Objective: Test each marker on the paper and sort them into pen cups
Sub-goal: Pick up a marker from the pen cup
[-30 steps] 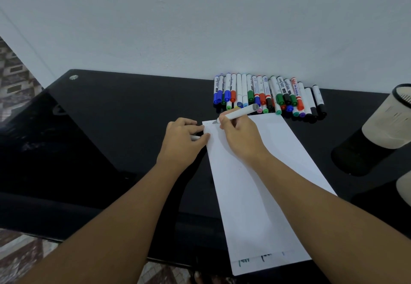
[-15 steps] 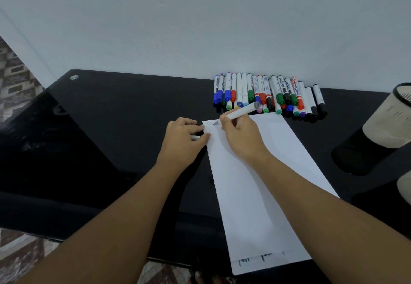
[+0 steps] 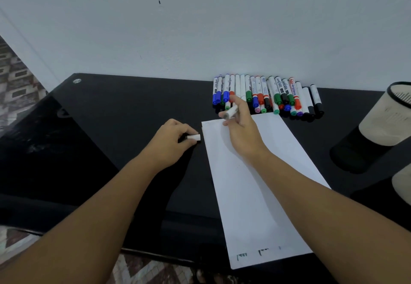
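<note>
Marker [image 3: 231, 112] lifted off paper [image 3: 255, 183] | right hand [image 3: 242, 132] raised since earlier

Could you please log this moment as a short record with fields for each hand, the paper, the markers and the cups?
left hand: pinches white cap, beside the paper
right hand: holds uncapped marker above the paper's top end
paper: flat on black table
marker row: capped, by the wall
pen cups: at the right edge
</note>
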Tool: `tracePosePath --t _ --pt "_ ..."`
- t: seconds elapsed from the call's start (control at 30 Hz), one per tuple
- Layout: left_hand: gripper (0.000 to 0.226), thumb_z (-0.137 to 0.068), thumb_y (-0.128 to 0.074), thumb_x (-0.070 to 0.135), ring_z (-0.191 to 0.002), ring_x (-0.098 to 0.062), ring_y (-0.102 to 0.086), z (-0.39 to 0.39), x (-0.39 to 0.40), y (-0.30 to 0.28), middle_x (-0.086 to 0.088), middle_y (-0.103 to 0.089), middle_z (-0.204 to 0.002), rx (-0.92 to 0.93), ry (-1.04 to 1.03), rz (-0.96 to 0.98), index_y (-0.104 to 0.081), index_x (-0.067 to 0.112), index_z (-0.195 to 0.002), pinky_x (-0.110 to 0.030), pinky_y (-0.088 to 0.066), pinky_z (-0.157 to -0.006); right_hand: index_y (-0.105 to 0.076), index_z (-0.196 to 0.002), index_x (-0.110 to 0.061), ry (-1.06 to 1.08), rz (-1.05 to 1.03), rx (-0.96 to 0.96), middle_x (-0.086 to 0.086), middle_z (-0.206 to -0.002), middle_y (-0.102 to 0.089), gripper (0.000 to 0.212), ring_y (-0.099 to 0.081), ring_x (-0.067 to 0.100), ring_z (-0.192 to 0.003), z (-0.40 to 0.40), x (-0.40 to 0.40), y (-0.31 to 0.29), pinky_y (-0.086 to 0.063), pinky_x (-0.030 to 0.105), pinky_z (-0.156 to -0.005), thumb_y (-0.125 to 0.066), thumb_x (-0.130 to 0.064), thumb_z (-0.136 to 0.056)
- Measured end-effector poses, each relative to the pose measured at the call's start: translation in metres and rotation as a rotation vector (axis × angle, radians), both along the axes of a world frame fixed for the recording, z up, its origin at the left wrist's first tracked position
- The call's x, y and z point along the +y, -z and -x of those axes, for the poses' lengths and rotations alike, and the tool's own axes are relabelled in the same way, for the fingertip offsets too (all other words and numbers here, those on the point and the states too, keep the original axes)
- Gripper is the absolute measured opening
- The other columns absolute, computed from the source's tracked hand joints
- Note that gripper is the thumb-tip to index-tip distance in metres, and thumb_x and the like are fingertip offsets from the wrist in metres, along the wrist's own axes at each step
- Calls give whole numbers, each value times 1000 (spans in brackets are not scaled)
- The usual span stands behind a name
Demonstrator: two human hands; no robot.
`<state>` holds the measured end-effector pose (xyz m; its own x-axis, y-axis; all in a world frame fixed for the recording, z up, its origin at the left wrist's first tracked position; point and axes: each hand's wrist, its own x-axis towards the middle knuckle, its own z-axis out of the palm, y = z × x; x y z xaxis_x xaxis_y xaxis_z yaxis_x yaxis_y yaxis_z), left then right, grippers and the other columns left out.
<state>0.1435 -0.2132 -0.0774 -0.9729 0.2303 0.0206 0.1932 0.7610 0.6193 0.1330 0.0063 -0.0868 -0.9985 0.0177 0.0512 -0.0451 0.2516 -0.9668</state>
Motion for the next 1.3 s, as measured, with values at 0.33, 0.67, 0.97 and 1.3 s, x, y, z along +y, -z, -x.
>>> tracePosePath --t 0.33,0.67,0.97,1.3 --pt "13 -96 -69 23 -85 -1 -68 -16 17 -18 13 -73 -92 8 -127 -306 -73 32 -105 -22 -53 -81 -42 -133 -46 -1 -12 21 1 -126 -64 41 -61 12 -75 -15 27 -34 -52 25 -65 -52 -17 -106" --pt "21 -88 -79 21 -91 -7 -71 -34 55 -18 14 -74 -99 -37 -76 -355 -76 30 -107 -30 -59 -91 -61 -132 -43 -182 -765 69 -11 -120 -66 28 -58 11 -100 -62 93 -36 -54 40 -87 -57 -36 -104" --pt "21 -87 -79 21 -76 1 -64 -45 78 -30 15 -72 -88 -60 18 -266 -77 31 -106 -12 -48 -70 -57 -136 -46 -232 -953 146 -8 -108 -62 31 -57 15 -95 -76 100 -42 -50 40 -86 -50 -40 -107" --pt "63 -85 -82 18 -92 -4 -73 -54 106 -33 10 -77 -101 -173 131 -351 -55 28 -141 -30 -56 -94 -41 -142 -34 -318 -1057 247 -6 -129 -68 37 -65 18 -103 -90 93 -48 -44 36 -84 -47 -45 -107"
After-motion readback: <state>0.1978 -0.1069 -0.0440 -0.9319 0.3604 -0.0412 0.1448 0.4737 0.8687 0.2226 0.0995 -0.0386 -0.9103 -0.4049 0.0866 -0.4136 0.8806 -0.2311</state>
